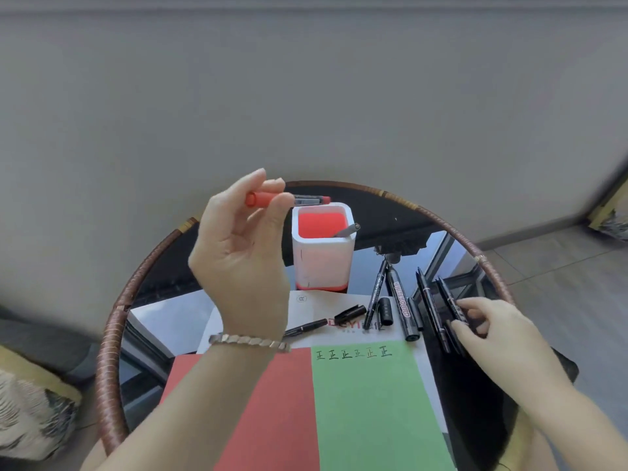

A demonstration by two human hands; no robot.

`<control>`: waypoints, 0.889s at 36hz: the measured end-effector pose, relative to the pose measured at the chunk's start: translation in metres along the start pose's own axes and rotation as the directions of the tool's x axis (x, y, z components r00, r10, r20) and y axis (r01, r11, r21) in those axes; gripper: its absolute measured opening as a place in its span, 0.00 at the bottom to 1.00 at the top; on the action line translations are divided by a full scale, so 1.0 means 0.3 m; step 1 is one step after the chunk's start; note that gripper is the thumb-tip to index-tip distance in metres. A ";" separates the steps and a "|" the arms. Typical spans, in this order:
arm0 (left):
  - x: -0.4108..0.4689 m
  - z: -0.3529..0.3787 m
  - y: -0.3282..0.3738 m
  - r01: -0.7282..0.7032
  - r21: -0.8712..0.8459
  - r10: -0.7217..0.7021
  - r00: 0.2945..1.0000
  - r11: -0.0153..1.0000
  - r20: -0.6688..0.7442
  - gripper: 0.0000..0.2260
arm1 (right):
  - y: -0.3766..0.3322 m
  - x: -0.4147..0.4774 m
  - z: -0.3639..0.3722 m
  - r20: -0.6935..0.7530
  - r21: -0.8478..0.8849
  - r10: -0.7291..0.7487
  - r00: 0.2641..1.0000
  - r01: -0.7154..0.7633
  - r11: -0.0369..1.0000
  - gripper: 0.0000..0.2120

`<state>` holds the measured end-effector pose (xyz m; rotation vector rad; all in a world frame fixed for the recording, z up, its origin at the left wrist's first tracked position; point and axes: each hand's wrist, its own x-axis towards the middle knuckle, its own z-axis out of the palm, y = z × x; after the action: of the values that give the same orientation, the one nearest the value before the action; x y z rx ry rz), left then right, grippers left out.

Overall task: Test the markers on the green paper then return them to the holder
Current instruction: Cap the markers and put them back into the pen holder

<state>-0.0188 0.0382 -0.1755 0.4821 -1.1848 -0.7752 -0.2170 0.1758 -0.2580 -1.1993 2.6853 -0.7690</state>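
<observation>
My left hand (243, 239) is raised and pinches a red marker (289, 199) level, just above the rim of the white holder (323, 263), whose inside is red. One grey marker (347, 230) leans inside the holder. The green paper (370, 409) lies in front of me with a row of black test marks (353, 353) along its top edge. My right hand (489, 329) rests at the right, its fingers curled on a black marker (453, 305) lying among several black markers (401, 300).
A red paper (272, 413) lies left of the green one, both on a white sheet (316, 300). A loose black cap (385, 311) and an uncapped pen (306, 327) lie on that sheet. The round glass table has a wrapped brown rim (108, 351). Cushions sit lower left.
</observation>
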 end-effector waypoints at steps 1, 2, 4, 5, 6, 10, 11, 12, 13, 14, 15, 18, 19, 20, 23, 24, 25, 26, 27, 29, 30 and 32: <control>0.005 0.007 -0.015 -0.004 0.039 0.004 1.000 0.999 0.015 0.16 | 0.003 0.003 0.009 0.017 -0.028 0.014 1.000 -0.013 1.000 0.15; 0.007 0.013 -0.035 -0.009 0.082 0.006 0.999 0.997 0.041 0.16 | 0.003 0.004 0.015 0.032 -0.042 0.021 0.999 -0.020 0.999 0.15; 0.006 0.020 -0.079 -0.034 0.199 0.005 0.990 0.979 0.143 0.14 | -0.003 0.006 0.020 0.046 -0.045 0.027 0.999 -0.024 0.999 0.15; 0.006 0.024 -0.100 -0.041 0.262 -0.014 0.978 0.964 0.206 0.14 | -0.008 0.008 0.019 0.049 -0.039 0.030 0.998 -0.028 0.999 0.15; 0.008 0.028 -0.118 -0.041 0.321 -0.046 0.965 0.946 0.259 0.14 | -0.015 0.009 0.017 0.054 -0.029 0.037 0.998 -0.035 0.999 0.15; 0.024 0.042 -0.163 -0.057 0.539 -0.183 0.906 0.841 0.381 0.14 | -0.033 0.012 0.007 0.097 -0.014 0.091 0.991 -0.090 0.996 0.16; 0.025 0.043 -0.170 -0.073 0.581 -0.210 0.890 0.810 0.405 0.15 | -0.036 0.013 0.004 0.110 -0.013 0.105 0.988 -0.104 0.994 0.16; 0.024 0.044 -0.173 -0.101 0.615 -0.222 0.877 0.782 0.426 0.17 | -0.038 0.015 -0.001 0.124 -0.008 0.119 0.985 -0.119 0.993 0.16; 0.020 0.045 -0.173 -0.137 0.636 -0.213 0.872 0.759 0.441 0.18 | -0.039 0.016 -0.005 0.141 0.002 0.136 0.981 -0.138 0.990 0.17; 0.012 0.046 -0.169 -0.179 0.645 -0.183 0.872 0.743 0.453 0.19 | -0.038 0.019 -0.010 0.156 0.015 0.151 0.976 -0.155 0.988 0.17; -0.001 0.049 -0.160 -0.229 0.640 -0.131 0.876 0.733 0.464 0.19 | -0.036 0.022 -0.013 0.169 0.029 0.163 0.972 -0.171 0.985 0.18; -0.076 0.068 -0.118 -0.392 0.549 0.087 0.862 0.738 0.499 0.15 | -0.029 0.027 -0.022 0.187 0.070 0.190 0.964 -0.206 0.976 0.18; -0.109 0.078 -0.106 -0.432 0.500 0.127 0.837 0.751 0.533 0.13 | -0.025 0.030 -0.024 0.192 0.083 0.199 0.961 -0.218 0.972 0.17; -0.142 0.089 -0.097 -0.462 0.454 0.140 0.801 0.762 0.582 0.12 | -0.021 0.031 -0.025 0.195 0.092 0.200 0.960 -0.221 0.971 0.15; -0.237 0.125 -0.098 -0.490 0.382 0.043 0.656 0.783 0.753 0.09 | -0.005 0.031 -0.026 0.187 0.094 0.176 0.966 -0.196 0.976 0.06; -0.265 0.137 -0.106 -0.488 0.385 -0.011 0.609 0.783 0.793 0.09 | 0.000 0.030 -0.029 0.179 0.092 0.168 0.969 -0.186 0.978 0.05; -0.288 0.149 -0.115 -0.486 0.398 -0.071 0.562 0.778 0.824 0.09 | 0.006 0.028 -0.032 0.176 0.088 0.164 0.971 -0.182 0.979 0.07; -0.307 0.162 -0.121 -0.475 0.414 -0.133 0.519 0.777 0.844 0.09 | 0.012 0.024 -0.037 0.180 0.080 0.160 0.971 -0.177 0.981 0.09; -0.323 0.176 -0.124 -0.448 0.432 -0.194 0.484 0.783 0.853 0.09 | 0.018 0.022 -0.042 0.190 0.077 0.160 0.969 -0.177 0.981 0.09; -0.346 0.205 -0.123 -0.367 0.485 -0.316 0.433 0.794 0.844 0.10 | 0.029 0.017 -0.051 0.201 0.099 0.167 0.965 -0.190 0.977 0.05; -0.356 0.218 -0.125 -0.328 0.517 -0.375 0.407 0.791 0.833 0.11 | 0.033 0.012 -0.057 0.202 0.120 0.178 0.963 -0.204 0.971 0.03; -0.375 0.241 -0.128 -0.295 0.564 -0.462 0.349 0.771 0.815 0.15 | 0.048 0.003 -0.066 0.205 0.179 0.189 0.960 -0.226 0.957 0.03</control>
<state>-0.1171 0.1020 -0.2507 0.6858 -2.6577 -0.7179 -0.2330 0.1913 -0.2478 -0.8771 2.4621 -0.8277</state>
